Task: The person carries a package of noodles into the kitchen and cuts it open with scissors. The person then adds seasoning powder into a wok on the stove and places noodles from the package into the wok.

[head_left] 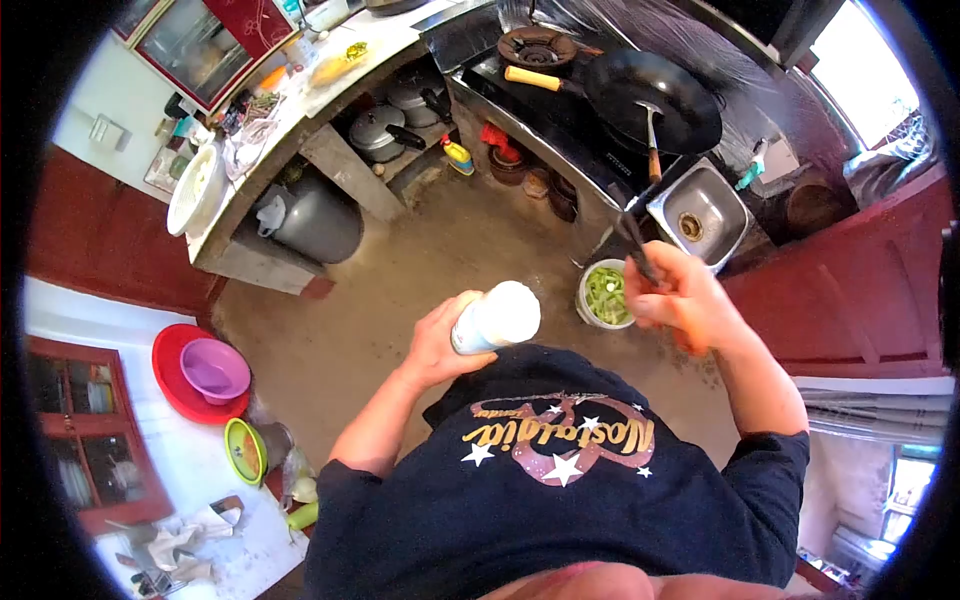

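Your left hand (437, 338) is closed around a white container (503, 316) before your torso; its long axis slants forward and right. Your right hand (682, 300), farther off, grips a dark slender object (637, 250), identity unclear. The container lies to that hand's left.

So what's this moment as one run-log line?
left hand: holding white container | right hand: holding slim dark object | spatula: in wok

Two hands (438, 342) (682, 298), one wok (620, 95), one sink (718, 205)
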A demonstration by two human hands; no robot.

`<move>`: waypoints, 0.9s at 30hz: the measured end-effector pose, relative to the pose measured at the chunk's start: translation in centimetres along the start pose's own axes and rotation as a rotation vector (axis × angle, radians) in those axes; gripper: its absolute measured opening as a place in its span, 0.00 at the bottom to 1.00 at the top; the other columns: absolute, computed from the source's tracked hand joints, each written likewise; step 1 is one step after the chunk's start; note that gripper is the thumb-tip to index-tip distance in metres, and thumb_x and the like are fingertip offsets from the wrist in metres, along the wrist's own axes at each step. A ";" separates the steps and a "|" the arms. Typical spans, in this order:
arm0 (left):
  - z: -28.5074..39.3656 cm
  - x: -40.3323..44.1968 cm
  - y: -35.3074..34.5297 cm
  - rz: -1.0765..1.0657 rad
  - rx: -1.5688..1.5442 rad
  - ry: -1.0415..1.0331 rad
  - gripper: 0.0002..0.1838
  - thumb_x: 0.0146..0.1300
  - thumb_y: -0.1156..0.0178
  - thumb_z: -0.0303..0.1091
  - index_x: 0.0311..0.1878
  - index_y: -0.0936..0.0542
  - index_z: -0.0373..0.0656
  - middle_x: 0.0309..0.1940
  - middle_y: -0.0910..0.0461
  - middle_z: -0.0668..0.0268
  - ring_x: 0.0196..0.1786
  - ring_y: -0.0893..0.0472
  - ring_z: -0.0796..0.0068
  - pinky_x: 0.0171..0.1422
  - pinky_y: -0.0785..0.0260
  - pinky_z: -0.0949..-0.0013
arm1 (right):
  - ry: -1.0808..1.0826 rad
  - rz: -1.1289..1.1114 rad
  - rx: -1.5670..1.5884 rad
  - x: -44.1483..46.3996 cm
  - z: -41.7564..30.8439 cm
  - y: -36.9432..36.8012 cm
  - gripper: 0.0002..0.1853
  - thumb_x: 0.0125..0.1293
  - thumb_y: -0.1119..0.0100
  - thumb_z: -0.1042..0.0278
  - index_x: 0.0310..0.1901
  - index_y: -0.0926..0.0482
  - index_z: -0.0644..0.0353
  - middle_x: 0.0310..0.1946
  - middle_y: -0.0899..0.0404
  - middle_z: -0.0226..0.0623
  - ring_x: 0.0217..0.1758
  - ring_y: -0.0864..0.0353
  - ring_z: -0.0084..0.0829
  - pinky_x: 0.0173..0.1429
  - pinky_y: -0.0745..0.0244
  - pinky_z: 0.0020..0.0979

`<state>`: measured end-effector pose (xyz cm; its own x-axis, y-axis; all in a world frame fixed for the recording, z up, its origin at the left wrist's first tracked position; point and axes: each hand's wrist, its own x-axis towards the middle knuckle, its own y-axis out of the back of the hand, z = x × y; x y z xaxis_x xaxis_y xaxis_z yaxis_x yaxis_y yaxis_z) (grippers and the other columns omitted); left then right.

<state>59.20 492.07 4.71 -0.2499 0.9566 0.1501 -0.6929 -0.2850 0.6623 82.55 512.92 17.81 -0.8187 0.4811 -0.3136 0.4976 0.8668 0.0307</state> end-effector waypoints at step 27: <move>1.5 0.7 -0.3 -0.031 -0.137 0.048 0.40 0.35 0.29 0.46 0.56 0.31 0.45 0.48 0.25 0.57 0.51 0.25 0.59 0.55 0.34 0.63 | 0.664 0.211 -0.710 4.3 4.7 -7.5 0.21 0.42 0.39 0.81 0.42 0.29 0.63 0.28 0.28 0.40 0.30 0.25 0.37 0.33 0.30 0.31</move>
<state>60.30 492.95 5.73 -0.2567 0.9619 0.0938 -0.7859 -0.2642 0.5591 76.64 507.91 11.73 -0.8351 0.4223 0.3524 0.5427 0.5279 0.6533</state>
